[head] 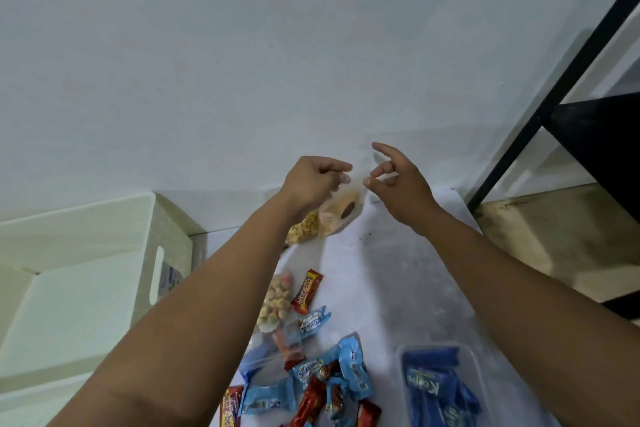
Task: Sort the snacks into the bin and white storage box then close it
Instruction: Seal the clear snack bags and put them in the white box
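a pale wall (pixel 242 45) is filling most of what i am seeing ahead. a black shelf frame (pixel 561 90) is standing at the right, leaning across the corner of the view. the white storage box (pixel 86 253) is sitting open at my left, its slotted side wall facing the desk. the desk (pixel 381 281) is lying under a mottled white cover, running from me to the wall. both my forearms are reaching out over it and hiding part of the snacks.

a clear bin (pixel 485 378) is sitting near my right elbow, holding blue packets (pixel 436 385). the heap of snacks (pixel 311 381), blue and red wrappers mixed, is lying between my arms at the near edge. a bag of pale round puffs (pixel 275 302) and a red bar (pixel 306 291) are lying just beyond the heap.

my left hand (pixel 311 184) is gripping the top of a clear bag of yellow snacks (pixel 325 222) by the wall, fingers curled on it. my right hand (pixel 398 180) is hovering just beside it, fingers loosely bent and apart, holding nothing that i can make out.
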